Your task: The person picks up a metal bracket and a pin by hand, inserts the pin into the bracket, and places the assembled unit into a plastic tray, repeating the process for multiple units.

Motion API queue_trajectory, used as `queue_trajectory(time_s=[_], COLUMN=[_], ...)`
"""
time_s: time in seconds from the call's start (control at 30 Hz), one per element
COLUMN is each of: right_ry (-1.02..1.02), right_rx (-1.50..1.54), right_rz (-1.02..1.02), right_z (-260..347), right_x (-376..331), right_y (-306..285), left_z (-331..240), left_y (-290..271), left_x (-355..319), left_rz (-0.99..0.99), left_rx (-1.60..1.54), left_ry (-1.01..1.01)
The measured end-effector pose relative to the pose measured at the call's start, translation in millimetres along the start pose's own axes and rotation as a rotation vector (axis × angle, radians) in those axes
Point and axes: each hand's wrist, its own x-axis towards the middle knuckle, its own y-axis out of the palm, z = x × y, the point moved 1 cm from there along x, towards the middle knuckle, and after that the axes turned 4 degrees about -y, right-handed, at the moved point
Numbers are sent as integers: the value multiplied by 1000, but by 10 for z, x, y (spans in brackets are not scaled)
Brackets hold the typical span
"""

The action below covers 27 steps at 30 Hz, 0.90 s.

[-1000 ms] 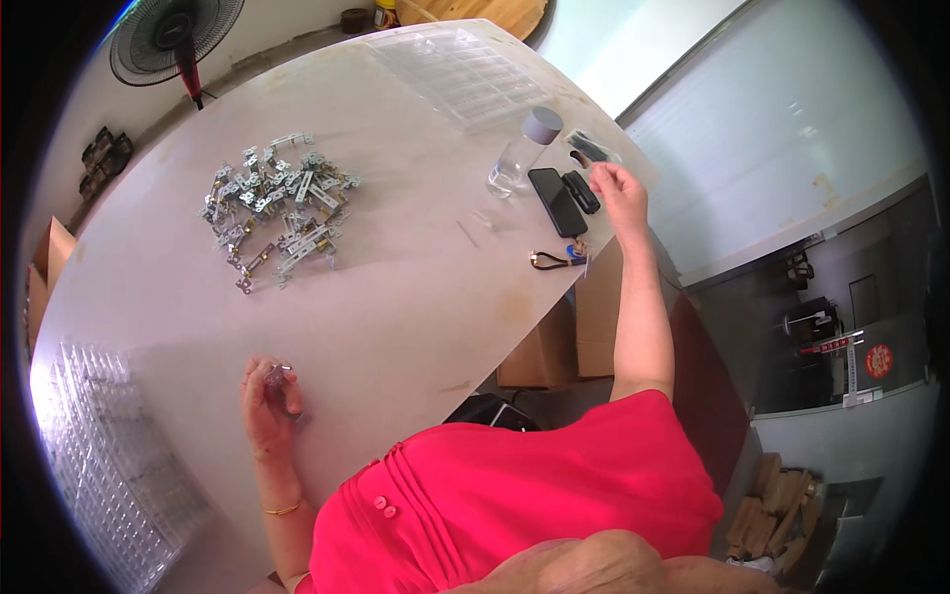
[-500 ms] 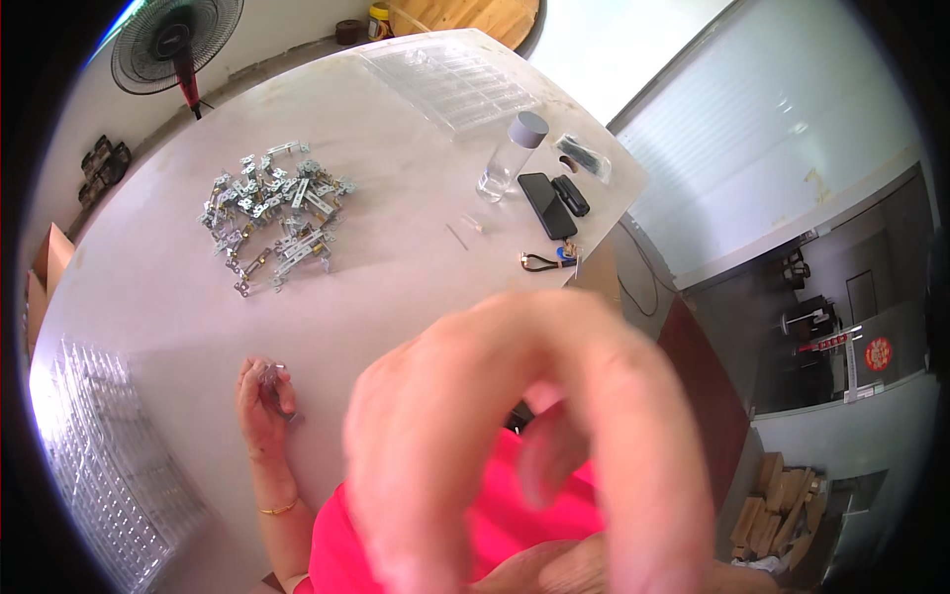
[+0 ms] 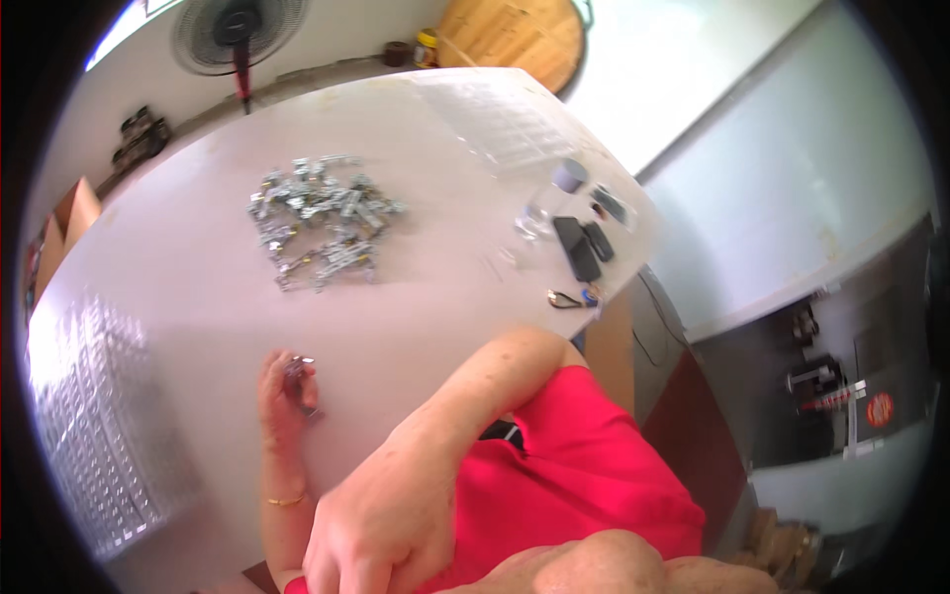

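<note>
My left hand rests on the table at the lower left, its fingers curled round a small shiny metal part. Part of that piece sticks out past the fingertips, and its full shape is hidden. My right hand is close to the camera at the lower edge, back and knuckles up. Its fingers bend downward and run out of the picture, so I cannot see whether they hold anything. Beyond the left hand lies a loose heap of small silvery metal brackets with some brass-coloured bits.
Clear plastic compartment trays lie at the left and another tray at the back of the table. A capped bottle, black phone, dark case and looped cord lie on the right. A fan stands behind.
My right hand has swung from in front of the camera down to the lower left, uncovering the forearm and red clothing. The view has shifted; the left hand keeps its metal part.
</note>
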Motion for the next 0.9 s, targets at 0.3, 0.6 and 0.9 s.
queue_trajectory(time_s=[0.3,0.6,0.9], right_ry=[817,1014,1104], right_rx=[-573,-211,18], right_rz=[-837,-789,-700], right_z=[-437,-908,-1083], right_x=[-1295,-1494,-1618], right_y=[-856,-900,-892], left_z=[-24,-80,-113], left_y=[32,50,152], left_x=[117,66,26], left_rz=[-92,-112,-136], left_rx=[-19,81,238], left_ry=[-9,-27,-11])
